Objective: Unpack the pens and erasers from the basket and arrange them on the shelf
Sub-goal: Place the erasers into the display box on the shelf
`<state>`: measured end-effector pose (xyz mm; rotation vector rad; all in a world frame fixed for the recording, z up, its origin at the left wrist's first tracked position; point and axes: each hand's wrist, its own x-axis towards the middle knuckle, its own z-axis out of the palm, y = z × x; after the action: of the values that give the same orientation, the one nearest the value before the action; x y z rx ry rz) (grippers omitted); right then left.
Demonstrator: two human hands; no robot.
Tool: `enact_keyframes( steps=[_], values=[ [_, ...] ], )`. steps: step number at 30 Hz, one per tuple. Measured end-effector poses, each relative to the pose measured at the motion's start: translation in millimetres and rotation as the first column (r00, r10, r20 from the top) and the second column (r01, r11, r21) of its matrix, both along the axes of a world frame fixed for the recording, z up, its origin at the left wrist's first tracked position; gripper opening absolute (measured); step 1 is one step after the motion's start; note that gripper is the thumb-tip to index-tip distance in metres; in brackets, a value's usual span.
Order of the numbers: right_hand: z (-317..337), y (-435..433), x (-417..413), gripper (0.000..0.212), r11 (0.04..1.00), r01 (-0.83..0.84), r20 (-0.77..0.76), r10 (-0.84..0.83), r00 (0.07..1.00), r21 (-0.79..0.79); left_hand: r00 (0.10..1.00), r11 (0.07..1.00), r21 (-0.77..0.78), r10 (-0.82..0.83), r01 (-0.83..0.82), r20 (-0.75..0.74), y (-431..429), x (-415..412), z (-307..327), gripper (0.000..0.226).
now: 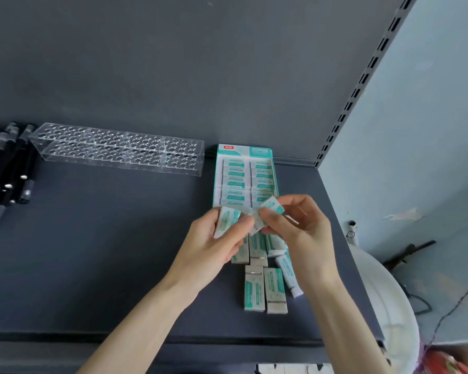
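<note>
1. Head view. The pens (8, 182) lie at the far left, black and cut off by the frame; no count is possible. Wrapper print is too blurred to read.
2. The hands cover the near end of the box (245, 149) and parts of several loose erasers (254, 290) below them.
3. The left hand (214, 244) grips the left eraser (226, 221), fingers curled round it. The right hand (303, 230) pinches the right eraser (273, 205), which is tilted. A small piece sits between the two hands; I cannot tell which hand holds it.
4. The loose erasers lie on the shelf (106, 252), just in front of the box.
5. A clear rack (119, 149) with rows of round holes stands by the back panel, between pens and box.
6. A white tub (384, 292) is off the shelf's right edge, partly cut off.
7. The box is open against the back panel; the boxed erasers (234, 174) sit in two columns.
</note>
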<state>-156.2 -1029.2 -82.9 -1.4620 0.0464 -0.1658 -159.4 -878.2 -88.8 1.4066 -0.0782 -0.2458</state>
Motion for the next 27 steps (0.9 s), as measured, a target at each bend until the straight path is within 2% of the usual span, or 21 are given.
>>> enact_keyframes(
  steps=[3, 8, 12, 15, 17, 19, 24, 27],
  values=[
    [-2, 6, 13, 0.023, 1.0, -0.006, -0.024, 0.005, 1.0, -0.026, 0.999, 0.998, 0.035, 0.052, -0.051, -0.017, 5, 14, 2, 0.009],
    [-2, 2, 31, 0.023, 0.966, -0.188, -0.029, 0.186, 0.982, -0.18, 0.994, 0.989, 0.116, 0.102, -0.096, -0.045, 18, 39, 2, 0.028],
    [-3, 3, 50, 0.02, 0.931, -0.11, 0.009, 0.121, 0.993, -0.349, 0.975, 0.954, 0.202, 0.218, -0.222, 0.04, 22, 59, -1, 0.022],
    [-7, 7, 64, 0.023, 0.826, 0.007, 0.07, 0.039, 0.997, -0.563, 0.946, 0.939, 0.137, 0.322, -0.317, -0.019, 24, 69, -8, 0.017],
    [-9, 12, 70, 0.017, 0.761, 0.022, 0.118, 0.071, 0.991, -0.648, 0.932, 0.932, 0.086, 0.358, -0.353, -0.06, 25, 72, -12, 0.011],
    [-12, 14, 74, 0.013, 0.699, 0.014, 0.137, 0.121, 0.983, -0.715, 0.923, 0.922, 0.083, 0.382, -0.378, -0.045, 24, 72, -15, 0.015],
    [-15, 12, 77, 0.015, 0.597, -0.006, 0.124, 0.176, 0.977, -0.802, 0.917, 0.912, 0.106, 0.398, -0.397, 0.015, 23, 70, -19, 0.015],
    [-16, 13, 79, 0.014, 0.574, -0.021, 0.091, 0.167, 0.982, -0.818, 0.918, 0.917, 0.05, 0.397, -0.397, 0.011, 24, 70, -18, 0.016]
  ],
)
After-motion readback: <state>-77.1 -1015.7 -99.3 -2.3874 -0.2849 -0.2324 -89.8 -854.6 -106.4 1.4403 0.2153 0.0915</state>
